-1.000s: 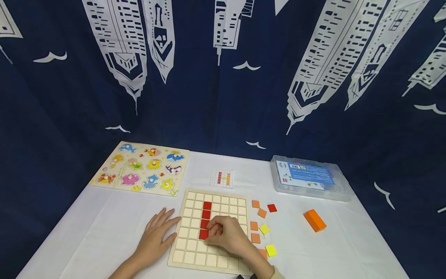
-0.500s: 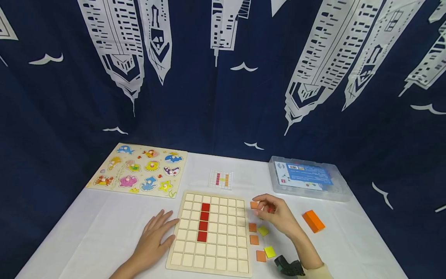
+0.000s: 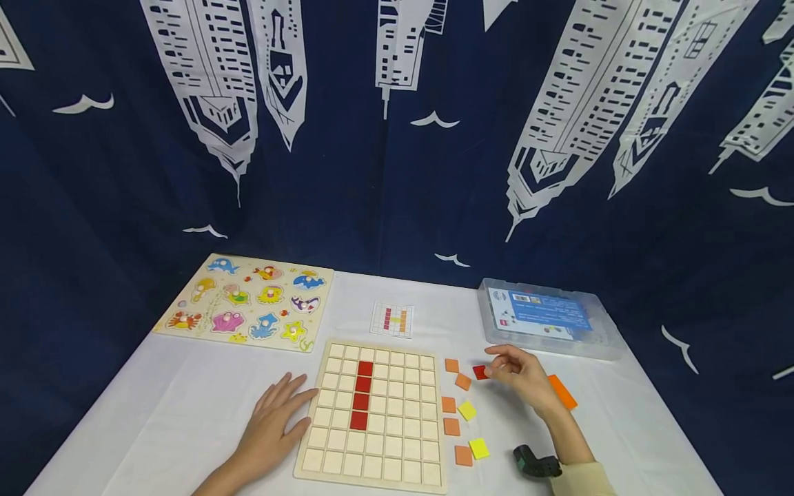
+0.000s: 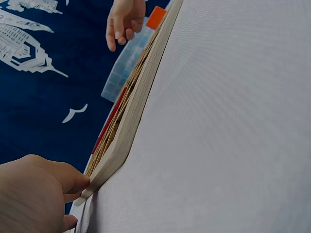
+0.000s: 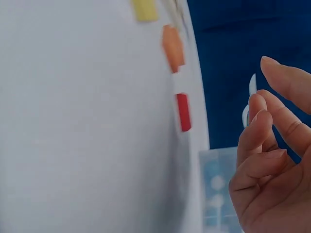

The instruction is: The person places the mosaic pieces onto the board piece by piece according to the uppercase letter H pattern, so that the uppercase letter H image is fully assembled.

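Note:
My left hand [image 3: 269, 427] lies with fingers extended on the white table, fingertips touching the left edge of a wooden grid board [image 3: 372, 441]. In the left wrist view its fingers [image 4: 73, 179] meet the board's corner. Four-square-tall, a column of several red tiles [image 3: 361, 401] sits in the grid. Right of the board, my right hand [image 3: 524, 379] hovers beside a loose red tile [image 3: 480, 373]. From the right wrist view, that red tile [image 5: 183, 112] lies on the table apart from the hand [image 5: 272, 165], whose fingers are loosely bent with nothing between them and the thumb.
Several orange tiles [image 3: 451, 427] and two yellow tiles [image 3: 479, 448] lie along the board's right side. An orange block [image 3: 563, 392] is partly behind the right wrist. Farther back are a pattern card [image 3: 392, 320], a clear plastic box [image 3: 552, 318] and a sea-animal puzzle [image 3: 248, 301].
My right hand has left the board, moving right past the loose tiles to the red one. The left hand stays at the board's edge; the red column looks the same.

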Demonstrator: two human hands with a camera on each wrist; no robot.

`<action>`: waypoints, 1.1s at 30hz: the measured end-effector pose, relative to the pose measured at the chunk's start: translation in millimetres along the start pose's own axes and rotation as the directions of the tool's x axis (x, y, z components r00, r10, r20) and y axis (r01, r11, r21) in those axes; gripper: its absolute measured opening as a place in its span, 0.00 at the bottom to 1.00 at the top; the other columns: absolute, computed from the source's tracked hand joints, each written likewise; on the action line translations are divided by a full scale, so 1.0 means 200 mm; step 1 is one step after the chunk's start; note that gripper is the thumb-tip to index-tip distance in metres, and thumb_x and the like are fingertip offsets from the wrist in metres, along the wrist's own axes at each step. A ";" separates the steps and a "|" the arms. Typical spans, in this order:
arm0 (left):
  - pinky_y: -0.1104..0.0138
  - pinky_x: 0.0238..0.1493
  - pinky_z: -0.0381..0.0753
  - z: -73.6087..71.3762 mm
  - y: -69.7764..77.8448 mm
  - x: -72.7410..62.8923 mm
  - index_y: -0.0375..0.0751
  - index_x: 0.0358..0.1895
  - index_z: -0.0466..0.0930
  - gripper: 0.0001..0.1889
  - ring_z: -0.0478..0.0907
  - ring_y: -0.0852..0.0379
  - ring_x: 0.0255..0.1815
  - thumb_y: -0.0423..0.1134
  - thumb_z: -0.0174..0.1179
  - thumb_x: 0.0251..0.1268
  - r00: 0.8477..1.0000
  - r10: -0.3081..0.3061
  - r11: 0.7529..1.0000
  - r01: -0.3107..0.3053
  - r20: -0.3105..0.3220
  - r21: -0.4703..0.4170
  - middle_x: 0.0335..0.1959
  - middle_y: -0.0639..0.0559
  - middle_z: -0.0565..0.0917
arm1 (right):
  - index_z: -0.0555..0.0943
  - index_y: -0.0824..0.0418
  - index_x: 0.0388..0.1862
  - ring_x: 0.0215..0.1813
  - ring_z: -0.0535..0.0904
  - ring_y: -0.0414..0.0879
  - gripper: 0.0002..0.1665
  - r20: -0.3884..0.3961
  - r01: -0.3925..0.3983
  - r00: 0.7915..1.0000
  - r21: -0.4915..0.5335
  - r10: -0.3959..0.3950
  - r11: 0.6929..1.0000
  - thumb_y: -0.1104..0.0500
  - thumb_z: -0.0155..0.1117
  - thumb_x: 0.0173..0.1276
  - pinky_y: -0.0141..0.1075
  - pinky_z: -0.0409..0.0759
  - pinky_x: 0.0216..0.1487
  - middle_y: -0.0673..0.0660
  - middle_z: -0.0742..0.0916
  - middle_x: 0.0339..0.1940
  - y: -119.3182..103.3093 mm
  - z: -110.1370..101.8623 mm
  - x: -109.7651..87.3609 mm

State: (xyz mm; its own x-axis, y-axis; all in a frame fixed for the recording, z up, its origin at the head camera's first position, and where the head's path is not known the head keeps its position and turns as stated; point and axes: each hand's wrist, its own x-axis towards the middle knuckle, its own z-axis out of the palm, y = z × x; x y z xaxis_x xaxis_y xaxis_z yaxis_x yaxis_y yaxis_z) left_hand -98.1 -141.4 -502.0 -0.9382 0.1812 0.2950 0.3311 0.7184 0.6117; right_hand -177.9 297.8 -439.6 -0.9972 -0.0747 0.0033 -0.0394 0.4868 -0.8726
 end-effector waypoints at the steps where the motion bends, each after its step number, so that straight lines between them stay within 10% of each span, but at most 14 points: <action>1: 0.40 0.71 0.50 0.00 0.00 0.00 0.43 0.59 0.79 0.23 0.57 0.36 0.75 0.34 0.65 0.58 1.000 -0.001 1.000 0.001 0.002 0.001 0.70 0.41 0.71 | 0.78 0.70 0.56 0.29 0.74 0.41 0.25 -0.002 -0.013 1.000 0.003 0.013 1.000 0.65 0.71 0.60 0.27 0.74 0.29 0.59 0.81 0.35 0.01 0.00 0.00; 33: 0.39 0.72 0.49 -0.01 0.01 0.00 0.43 0.59 0.79 0.23 0.57 0.36 0.75 0.34 0.65 0.59 1.000 -0.013 1.000 0.013 0.016 -0.002 0.70 0.41 0.71 | 0.83 0.61 0.48 0.28 0.68 0.42 0.16 -0.072 -0.074 0.996 -0.251 0.057 0.965 0.65 0.71 0.60 0.27 0.64 0.27 0.53 0.80 0.30 0.18 0.07 0.04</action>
State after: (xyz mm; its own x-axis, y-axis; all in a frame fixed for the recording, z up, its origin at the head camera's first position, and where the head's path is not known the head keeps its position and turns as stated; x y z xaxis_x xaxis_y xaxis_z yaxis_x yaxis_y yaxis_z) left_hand -97.6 -140.8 -500.1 -0.9439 0.1829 0.2749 0.3191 0.7195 0.6169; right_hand -186.1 301.9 -477.2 -0.9998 0.0161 -0.0114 0.0194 0.6937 -0.7200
